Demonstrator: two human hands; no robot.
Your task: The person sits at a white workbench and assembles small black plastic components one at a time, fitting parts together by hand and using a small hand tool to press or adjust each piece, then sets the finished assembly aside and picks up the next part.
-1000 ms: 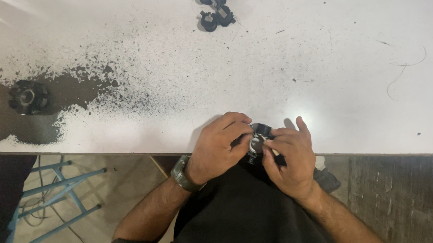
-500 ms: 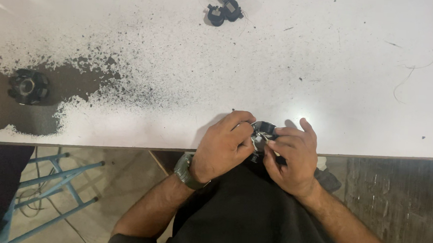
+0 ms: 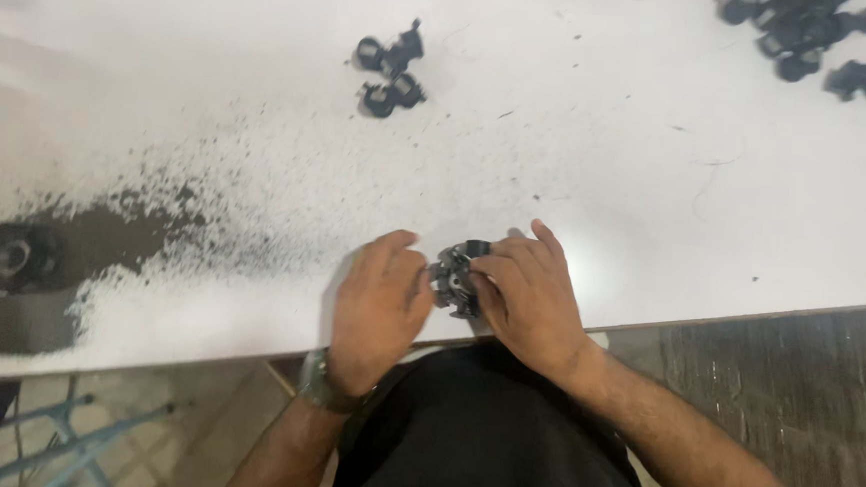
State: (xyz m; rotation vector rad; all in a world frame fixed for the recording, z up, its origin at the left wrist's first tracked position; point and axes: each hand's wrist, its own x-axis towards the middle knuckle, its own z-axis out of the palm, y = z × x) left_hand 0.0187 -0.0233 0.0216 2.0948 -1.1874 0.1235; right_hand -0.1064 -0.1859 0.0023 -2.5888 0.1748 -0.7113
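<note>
Farther back, black parts [image 3: 389, 68] dot the white table [image 3: 600, 133]; left hand [image 3: 377, 305] and right hand [image 3: 528, 297] clamp a small black-and-metal fitting [image 3: 458, 275]

No packages, labels, signs or screens show anywhere in this view.
</note>
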